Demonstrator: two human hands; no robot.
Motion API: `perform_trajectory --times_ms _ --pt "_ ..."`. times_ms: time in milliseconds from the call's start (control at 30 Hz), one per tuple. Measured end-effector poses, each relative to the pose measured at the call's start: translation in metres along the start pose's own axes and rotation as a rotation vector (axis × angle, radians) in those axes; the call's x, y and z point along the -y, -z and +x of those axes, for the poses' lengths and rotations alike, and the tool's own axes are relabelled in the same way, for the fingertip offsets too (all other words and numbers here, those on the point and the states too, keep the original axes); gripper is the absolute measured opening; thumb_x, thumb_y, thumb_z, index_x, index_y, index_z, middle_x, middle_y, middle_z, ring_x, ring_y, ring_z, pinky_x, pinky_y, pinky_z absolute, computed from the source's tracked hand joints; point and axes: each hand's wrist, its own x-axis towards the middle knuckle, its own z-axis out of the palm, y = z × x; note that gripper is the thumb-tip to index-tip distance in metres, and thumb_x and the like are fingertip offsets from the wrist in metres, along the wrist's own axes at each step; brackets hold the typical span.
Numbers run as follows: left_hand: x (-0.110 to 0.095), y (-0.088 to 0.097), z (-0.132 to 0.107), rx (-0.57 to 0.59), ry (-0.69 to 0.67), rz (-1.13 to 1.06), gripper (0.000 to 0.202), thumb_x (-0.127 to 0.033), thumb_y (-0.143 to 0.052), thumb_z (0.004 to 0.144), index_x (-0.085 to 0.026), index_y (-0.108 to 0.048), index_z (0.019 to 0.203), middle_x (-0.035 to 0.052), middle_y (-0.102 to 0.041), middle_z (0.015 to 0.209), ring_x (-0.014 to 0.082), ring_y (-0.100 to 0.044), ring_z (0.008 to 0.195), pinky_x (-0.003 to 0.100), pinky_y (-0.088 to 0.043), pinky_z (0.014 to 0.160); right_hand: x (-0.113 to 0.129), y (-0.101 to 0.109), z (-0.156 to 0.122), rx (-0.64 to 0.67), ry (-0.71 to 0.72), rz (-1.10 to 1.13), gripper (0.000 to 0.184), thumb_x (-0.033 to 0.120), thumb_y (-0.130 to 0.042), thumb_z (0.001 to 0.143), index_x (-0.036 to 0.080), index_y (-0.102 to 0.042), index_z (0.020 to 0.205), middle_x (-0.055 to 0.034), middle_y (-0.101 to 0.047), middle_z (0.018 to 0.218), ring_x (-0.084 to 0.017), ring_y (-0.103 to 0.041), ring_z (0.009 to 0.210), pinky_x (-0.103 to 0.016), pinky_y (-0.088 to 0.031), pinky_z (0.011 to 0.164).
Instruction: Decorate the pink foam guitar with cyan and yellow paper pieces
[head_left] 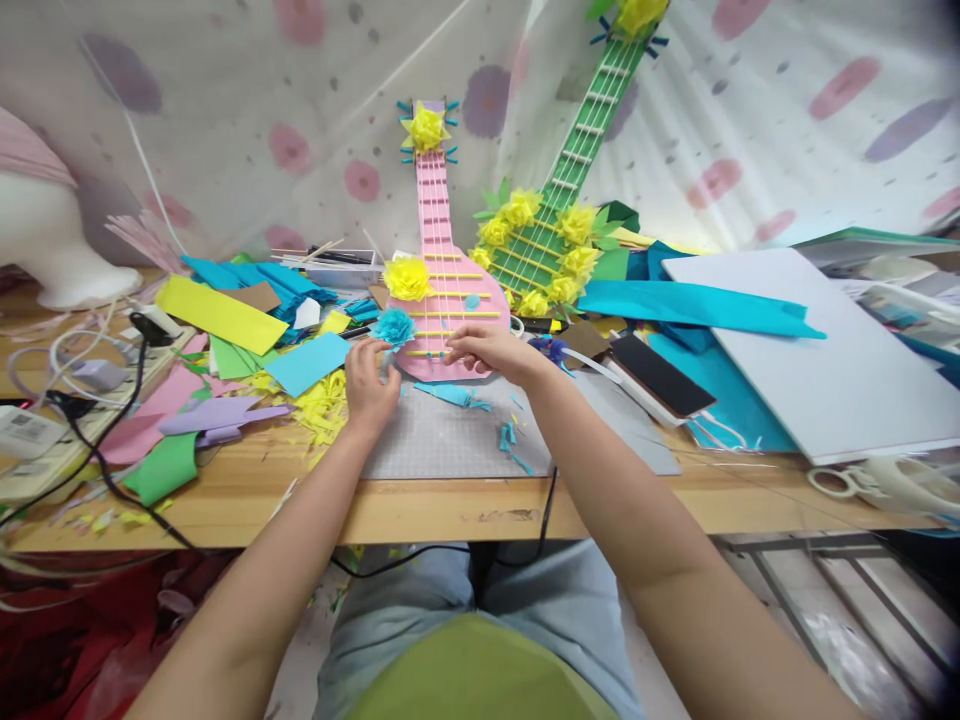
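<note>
A pink paper guitar with white strings and yellow strips leans upright at the back of the grey mat. On its left edge are a yellow paper flower and, lower, a blue paper flower. My left hand is beside the blue flower, fingers curved and thumb apart; its fingertips reach the flower's lower edge, and I cannot tell whether they press on it. Over the guitar's lower body hovers my right hand, fingers loosely bent and apart, with nothing visible in them. Blue paper scraps lie on the cutting mat.
Behind stands a green paper guitar with yellow flowers. Coloured paper and yellow shreds cover the left, near a power strip with cables. To the right are a phone, a white board, scissors and tape.
</note>
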Motion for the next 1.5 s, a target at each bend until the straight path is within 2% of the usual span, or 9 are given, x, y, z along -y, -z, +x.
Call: perform_trajectory --times_ms 133,300,400,600,867,1100,1233,1367,1500 --pt "0.009 0.012 -0.001 -0.041 0.029 0.036 0.028 -0.008 -0.049 0.068 -0.019 -0.054 0.093 0.0092 -0.058 0.101 0.0224 -0.051 0.105 0.038 -0.039 0.096 -0.026 0.007 -0.018 -0.042 -0.003 -0.124 0.019 0.018 -0.069 0.064 0.018 -0.06 0.08 0.0011 -0.06 0.066 -0.007 -0.049 0.055 -0.018 -0.036 0.047" --pt "0.022 0.032 0.001 -0.061 0.191 0.114 0.022 -0.008 -0.05 0.067 -0.02 -0.057 0.084 0.0065 -0.058 0.091 0.0214 -0.053 0.096 0.036 -0.041 0.091 -0.055 0.02 -0.037 -0.281 -0.019 -0.081 0.014 0.025 -0.069 0.064 0.016 -0.061 0.072 0.0012 -0.057 0.058 -0.009 -0.053 0.053 -0.021 -0.041 0.047" --pt "0.022 0.034 0.002 0.011 0.271 0.158 0.016 -0.012 -0.05 0.068 -0.02 -0.058 0.078 0.0044 -0.058 0.083 0.0204 -0.056 0.088 0.036 -0.042 0.088 -0.066 0.026 -0.046 -0.39 -0.036 -0.024 0.018 0.032 -0.069 0.063 0.017 -0.059 0.065 0.0008 -0.058 0.056 -0.008 -0.05 0.048 -0.021 -0.04 0.045" --pt "0.021 0.027 -0.002 0.32 0.254 0.237 0.012 -0.024 -0.053 0.071 -0.021 -0.063 0.078 0.0058 -0.061 0.086 0.0221 -0.058 0.082 0.038 -0.043 0.083 -0.079 0.037 -0.064 -0.359 -0.059 -0.002 0.026 0.038 -0.069 0.06 0.017 -0.062 0.074 -0.002 -0.062 0.062 -0.012 -0.056 0.053 -0.025 -0.043 0.051" --pt "0.025 0.022 -0.006 0.377 0.318 0.359 0.015 -0.035 -0.065 0.066 -0.021 -0.063 0.072 0.013 -0.058 0.099 0.0353 -0.051 0.105 0.051 -0.037 0.092 -0.092 0.074 -0.092 -0.459 0.056 -0.164 0.036 0.048 -0.073 0.056 0.018 -0.06 0.071 0.0 -0.056 0.065 -0.011 -0.047 0.058 -0.027 -0.037 0.056" --pt "0.03 0.018 -0.006 0.332 0.366 0.298 0.013 -0.032 -0.068 0.062 -0.022 -0.063 0.066 0.0109 -0.059 0.095 0.033 -0.053 0.101 0.05 -0.038 0.091 -0.108 0.082 -0.07 -0.837 0.069 -0.288 0.042 0.051 -0.072 0.055 0.019 -0.054 0.077 0.0009 -0.052 0.068 -0.014 -0.047 0.064 -0.029 -0.039 0.062" --pt "0.027 0.019 -0.005 0.356 0.355 0.314 0.009 -0.029 -0.065 0.063 -0.021 -0.063 0.067 0.0108 -0.061 0.093 0.0317 -0.055 0.099 0.048 -0.04 0.089 -0.112 0.078 -0.05 -0.794 0.054 -0.424 0.041 0.051 -0.068 0.059 0.018 -0.058 0.08 -0.0058 -0.059 0.079 -0.02 -0.053 0.077 -0.032 -0.043 0.07" --pt "0.022 0.02 -0.003 0.386 0.336 0.314 0.008 -0.028 -0.061 0.065 -0.021 -0.061 0.066 0.0096 -0.062 0.088 0.0297 -0.056 0.097 0.045 -0.041 0.086 -0.107 0.071 -0.038 -0.777 -0.072 -0.447 0.037 0.051 -0.061 0.066 0.017 -0.062 0.081 -0.0074 -0.063 0.076 -0.023 -0.057 0.078 -0.035 -0.044 0.072" --pt "0.021 0.022 -0.002 0.357 0.381 0.232 0.008 -0.029 -0.06 0.066 -0.021 -0.058 0.067 0.005 -0.063 0.076 0.0234 -0.059 0.079 0.039 -0.043 0.079 -0.098 0.066 -0.034 -0.769 -0.182 -0.478 0.038 0.051 -0.057 0.07 0.016 -0.066 0.084 -0.0078 -0.064 0.07 -0.026 -0.061 0.077 -0.036 -0.045 0.072"
